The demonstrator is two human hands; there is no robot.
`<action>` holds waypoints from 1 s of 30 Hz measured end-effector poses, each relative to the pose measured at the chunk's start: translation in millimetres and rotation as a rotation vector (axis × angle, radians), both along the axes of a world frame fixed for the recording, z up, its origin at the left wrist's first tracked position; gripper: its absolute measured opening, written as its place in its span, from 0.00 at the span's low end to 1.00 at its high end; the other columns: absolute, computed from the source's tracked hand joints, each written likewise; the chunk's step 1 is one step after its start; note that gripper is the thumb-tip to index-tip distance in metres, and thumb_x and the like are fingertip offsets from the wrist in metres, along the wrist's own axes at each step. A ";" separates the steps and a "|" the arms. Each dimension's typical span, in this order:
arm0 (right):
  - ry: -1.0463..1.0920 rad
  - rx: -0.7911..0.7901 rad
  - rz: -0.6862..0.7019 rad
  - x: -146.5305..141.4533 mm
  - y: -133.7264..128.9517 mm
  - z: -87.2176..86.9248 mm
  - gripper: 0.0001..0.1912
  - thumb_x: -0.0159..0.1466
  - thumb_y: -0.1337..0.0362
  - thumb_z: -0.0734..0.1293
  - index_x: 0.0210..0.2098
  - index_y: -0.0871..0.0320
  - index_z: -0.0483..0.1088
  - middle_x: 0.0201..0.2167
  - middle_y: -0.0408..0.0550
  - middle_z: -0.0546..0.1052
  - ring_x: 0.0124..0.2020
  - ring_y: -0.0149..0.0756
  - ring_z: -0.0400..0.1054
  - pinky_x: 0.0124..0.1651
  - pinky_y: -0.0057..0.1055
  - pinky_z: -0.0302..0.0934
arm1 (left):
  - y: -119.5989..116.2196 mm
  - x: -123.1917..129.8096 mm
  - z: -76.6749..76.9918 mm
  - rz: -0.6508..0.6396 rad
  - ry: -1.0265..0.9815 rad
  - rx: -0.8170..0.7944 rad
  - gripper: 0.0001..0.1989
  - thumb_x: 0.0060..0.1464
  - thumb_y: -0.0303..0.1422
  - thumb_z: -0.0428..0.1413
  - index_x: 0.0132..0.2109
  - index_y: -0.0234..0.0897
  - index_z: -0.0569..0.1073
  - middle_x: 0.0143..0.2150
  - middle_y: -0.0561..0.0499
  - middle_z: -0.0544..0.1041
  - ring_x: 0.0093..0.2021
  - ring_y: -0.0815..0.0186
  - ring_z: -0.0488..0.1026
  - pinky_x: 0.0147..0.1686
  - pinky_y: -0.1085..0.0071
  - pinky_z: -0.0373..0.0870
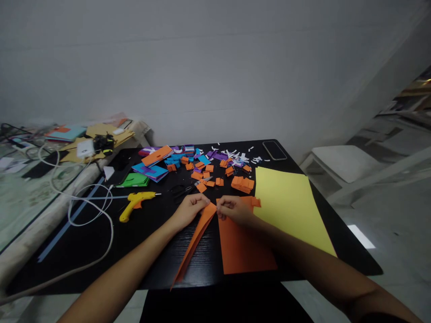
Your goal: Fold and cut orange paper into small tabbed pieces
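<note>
A long folded strip of orange paper [194, 244] slants down toward the table's front edge. My left hand [190, 211] is closed on its upper end, thumb on top. Just to the right, my right hand [235, 210] has its fingers curled together close to the strip's upper corner. Whether those fingertips pinch the corner or something small I cannot tell. Under the right hand and wrist lies a flat orange sheet [244, 249], partly covered by them. A small folded orange piece [256, 202] sits by the right wrist.
Beyond the hands are several small orange folded pieces [209, 168], an orange stack [242, 184], white scraps [240, 157] and scissors [182, 190]. Yellow sheets [286, 197] lie right, a phone [274, 150] behind. At left are a yellow glue gun [138, 201] and a white cable [111, 233].
</note>
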State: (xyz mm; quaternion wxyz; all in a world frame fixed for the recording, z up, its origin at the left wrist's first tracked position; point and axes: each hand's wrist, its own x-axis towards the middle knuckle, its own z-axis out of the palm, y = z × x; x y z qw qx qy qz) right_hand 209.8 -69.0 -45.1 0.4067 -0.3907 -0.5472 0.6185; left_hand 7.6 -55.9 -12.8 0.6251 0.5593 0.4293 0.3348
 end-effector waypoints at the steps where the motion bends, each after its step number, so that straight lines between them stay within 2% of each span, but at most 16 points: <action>1: 0.000 0.001 0.001 0.0 0.1 -0.2 0.07 0.56 0.61 0.72 0.27 0.56 0.72 0.20 0.40 0.75 0.22 0.30 0.69 0.27 0.26 0.65 | -0.4 0.2 -0.2 0.009 -0.005 0.006 0.18 0.51 0.45 0.66 0.29 0.33 0.76 0.23 0.55 0.73 0.24 0.71 0.65 0.28 0.75 0.60; 5: 0.000 0.007 -0.009 0.7 0.8 -0.5 0.07 0.57 0.61 0.72 0.27 0.56 0.73 0.20 0.40 0.75 0.22 0.30 0.70 0.27 0.27 0.65 | -1.3 0.8 -0.2 0.017 -0.027 0.001 0.19 0.52 0.46 0.66 0.31 0.33 0.76 0.24 0.55 0.74 0.25 0.71 0.67 0.28 0.76 0.61; 10: -0.002 0.024 -0.036 2.4 2.8 -0.6 0.10 0.57 0.58 0.73 0.27 0.56 0.72 0.20 0.41 0.76 0.21 0.30 0.69 0.27 0.28 0.66 | -3.0 1.1 1.1 -0.081 -0.054 -0.106 0.22 0.53 0.50 0.66 0.36 0.31 0.78 0.30 0.47 0.82 0.29 0.64 0.77 0.33 0.71 0.71; 13: -0.003 0.034 -0.054 2.9 3.7 -1.0 0.12 0.57 0.56 0.74 0.27 0.56 0.72 0.20 0.41 0.76 0.21 0.30 0.69 0.27 0.28 0.65 | -4.3 1.3 0.4 -0.101 -0.076 -0.163 0.23 0.52 0.50 0.66 0.36 0.32 0.77 0.30 0.45 0.83 0.28 0.63 0.79 0.33 0.69 0.74; 20: -0.010 0.035 -0.068 2.2 4.1 -2.5 0.12 0.57 0.56 0.74 0.27 0.56 0.72 0.20 0.41 0.75 0.21 0.30 0.68 0.27 0.28 0.65 | -5.0 1.8 1.4 -0.061 -0.089 -0.190 0.22 0.49 0.48 0.69 0.31 0.33 0.73 0.26 0.46 0.82 0.23 0.65 0.78 0.27 0.73 0.71; 25: -0.004 0.033 -0.051 2.3 3.8 -0.8 0.10 0.58 0.58 0.73 0.27 0.57 0.72 0.20 0.41 0.75 0.21 0.30 0.68 0.27 0.28 0.65 | -5.7 2.2 4.2 -0.059 -0.081 -0.181 0.22 0.49 0.48 0.69 0.29 0.32 0.73 0.26 0.45 0.82 0.23 0.65 0.78 0.26 0.74 0.70; 30: 0.012 0.033 -0.019 3.8 2.8 2.7 0.14 0.59 0.55 0.74 0.26 0.57 0.71 0.21 0.41 0.76 0.22 0.30 0.69 0.29 0.29 0.67 | -5.8 2.2 3.3 -0.068 -0.072 -0.183 0.23 0.48 0.48 0.69 0.28 0.33 0.73 0.26 0.45 0.82 0.22 0.65 0.78 0.26 0.73 0.71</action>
